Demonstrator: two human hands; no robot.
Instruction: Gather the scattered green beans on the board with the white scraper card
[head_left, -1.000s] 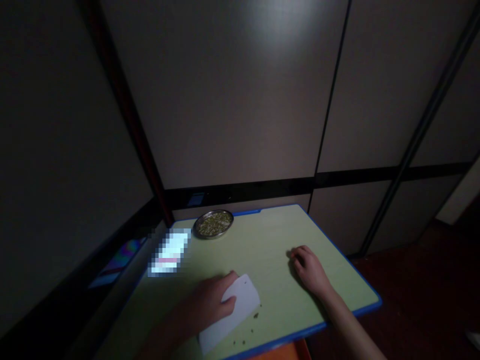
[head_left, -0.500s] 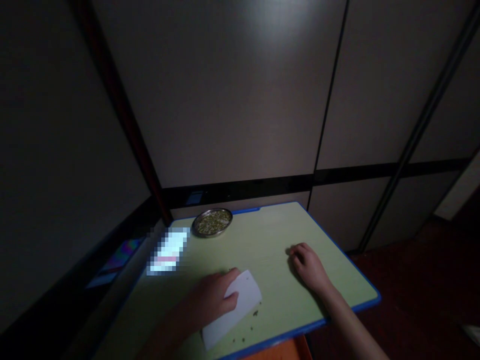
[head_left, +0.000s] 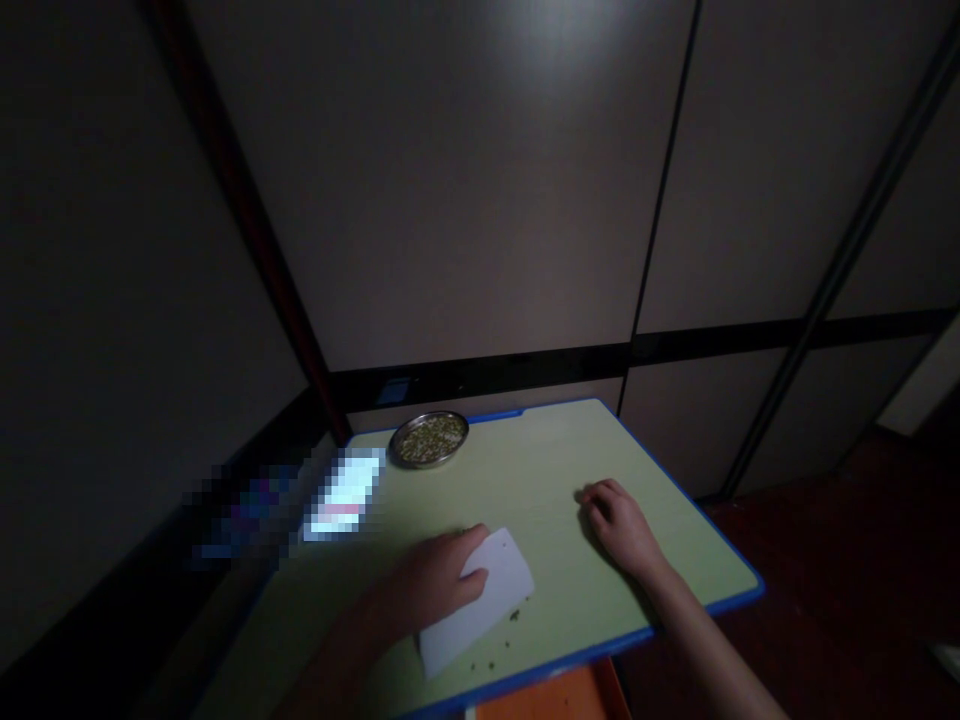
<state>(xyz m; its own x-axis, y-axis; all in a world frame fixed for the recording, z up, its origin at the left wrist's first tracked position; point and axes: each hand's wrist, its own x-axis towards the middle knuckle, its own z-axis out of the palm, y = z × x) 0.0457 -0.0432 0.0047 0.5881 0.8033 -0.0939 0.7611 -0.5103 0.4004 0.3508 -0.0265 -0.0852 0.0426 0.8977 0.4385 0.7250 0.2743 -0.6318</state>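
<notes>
My left hand is closed on a stiff white card, thumb and index finger lying over its face. The card rests low on the pale green tabletop, and its right edge is beside several small dark bits. Over on the right half of the table, my right hand rests with its fingers loosely curled and nothing visible in them. A round metal dish holding many small greenish pieces stands at the back left, apart from both hands.
A bright lit screen, pixelated, lies along the table's left side. Blue edging borders the tabletop. Under the front edge shows an orange drawer or tray. Wardrobe-like panels rise directly behind the table.
My left hand and the card have shifted slightly to the right and away from the front edge. My right hand has stayed curled in about the same place.
</notes>
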